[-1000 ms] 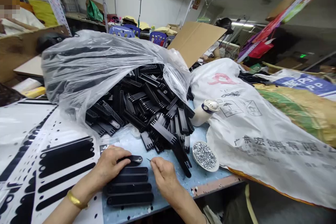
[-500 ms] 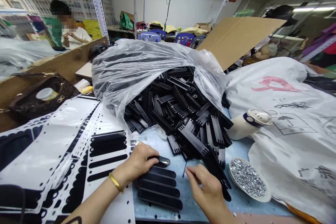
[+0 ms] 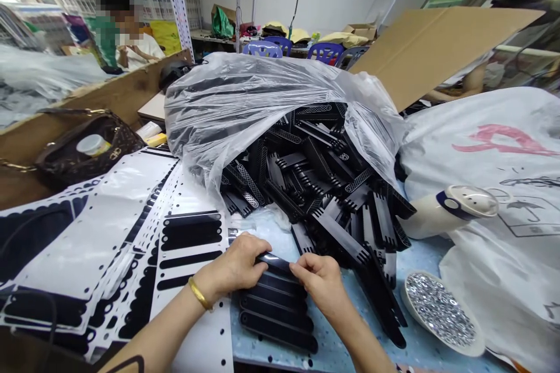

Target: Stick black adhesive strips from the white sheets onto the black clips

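Observation:
My left hand [image 3: 242,262] is closed on the left end of a thin, glossy black strip with rounded ends [image 3: 276,263]. At the other end of that strip, my right hand [image 3: 321,282] pinches with thumb and forefinger; its fingertips cover that end. Directly below the held strip, several similar black strips [image 3: 277,332] lie in an overlapping row on the blue table [image 3: 332,349]. Left of them is a white sheet [image 3: 192,326] carrying black strip shapes. Beyond my hands, a heap of black slotted pieces [image 3: 315,180] spills from a clear plastic bag [image 3: 245,87].
A bowl of small shiny metal parts [image 3: 441,312] stands at the right, with a cream bottle [image 3: 450,210] tilted behind it. White sacks [image 3: 494,128] fill the right side. A brown handbag [image 3: 83,151] sits at the left. Co-workers [image 3: 131,35] are in the background.
My right hand has moved left and up from the bare table to the right end of the strip, where a thin dark piece hung from its fingers before. The view has shifted slightly.

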Available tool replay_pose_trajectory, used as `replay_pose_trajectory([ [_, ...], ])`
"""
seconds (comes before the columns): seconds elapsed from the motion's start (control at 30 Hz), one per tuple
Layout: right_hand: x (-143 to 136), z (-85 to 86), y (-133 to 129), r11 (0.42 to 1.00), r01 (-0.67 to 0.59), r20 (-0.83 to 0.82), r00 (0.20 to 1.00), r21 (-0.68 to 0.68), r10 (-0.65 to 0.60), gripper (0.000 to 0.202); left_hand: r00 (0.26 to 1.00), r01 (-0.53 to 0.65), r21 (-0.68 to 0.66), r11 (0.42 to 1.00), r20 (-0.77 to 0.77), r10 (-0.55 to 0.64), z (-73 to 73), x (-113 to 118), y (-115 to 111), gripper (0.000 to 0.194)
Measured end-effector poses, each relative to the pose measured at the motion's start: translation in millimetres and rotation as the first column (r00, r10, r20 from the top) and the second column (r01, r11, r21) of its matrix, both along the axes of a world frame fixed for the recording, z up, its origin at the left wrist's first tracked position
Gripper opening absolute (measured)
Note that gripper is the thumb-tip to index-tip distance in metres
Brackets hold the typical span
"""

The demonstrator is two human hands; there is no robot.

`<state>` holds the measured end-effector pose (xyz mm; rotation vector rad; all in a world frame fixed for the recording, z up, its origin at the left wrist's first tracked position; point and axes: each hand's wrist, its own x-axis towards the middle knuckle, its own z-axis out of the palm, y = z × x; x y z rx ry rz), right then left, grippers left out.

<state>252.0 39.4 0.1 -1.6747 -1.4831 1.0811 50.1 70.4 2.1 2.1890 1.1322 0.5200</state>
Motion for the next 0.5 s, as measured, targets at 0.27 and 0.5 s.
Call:
replay_pose_trajectory([
  [0.27, -9.0, 20.5, 0.8, 1.000, -0.007, -0.051, 0.999, -0.022, 0.006, 0.030, 1.000, 0.014, 0.106, 0.994, -0.004, -0.014, -4.4, 0.6, -1.2, 0.040],
  [0.5, -10.9, 26.7, 5.7, 1.000, 0.028, -0.074, 0.997, 0.007, -0.027, 0.029, 1.000, 0.013, 0.137, 0.991, -0.028, -0.009, -4.5, 2.0, -2.2, 0.043],
])
